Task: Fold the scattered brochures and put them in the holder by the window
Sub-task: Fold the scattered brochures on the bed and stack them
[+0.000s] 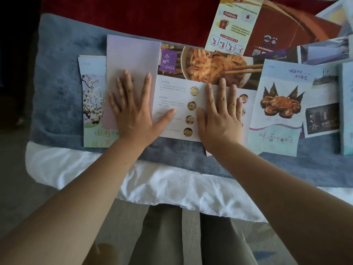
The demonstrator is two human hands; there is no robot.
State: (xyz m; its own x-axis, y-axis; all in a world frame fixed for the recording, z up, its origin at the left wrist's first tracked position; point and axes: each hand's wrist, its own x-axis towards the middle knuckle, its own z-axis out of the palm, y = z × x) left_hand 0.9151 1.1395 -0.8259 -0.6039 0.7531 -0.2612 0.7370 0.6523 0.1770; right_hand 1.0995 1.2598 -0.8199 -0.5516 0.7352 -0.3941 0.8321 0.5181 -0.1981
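A noodle brochure [177, 96] lies spread on the blue blanket, its pale lilac left panel [131, 54] folded over. My left hand [133, 109] presses flat on that lilac panel, fingers straight, thumb reaching onto the white text page. My right hand [221, 115] lies flat on the brochure's right part, fingers spread. A blossom brochure [91, 104] sits under the lilac panel's left edge. A crab brochure [278, 111] lies just right of my right hand. The holder is not in view.
A yellow and red fire-safety leaflet [233, 25] lies at the back on the red cloth [133, 18]. More pale blue brochures [324, 50] pile at the right edge. The blue blanket [57, 83] covers a white sheet [152, 188]. My legs stand below the bed edge.
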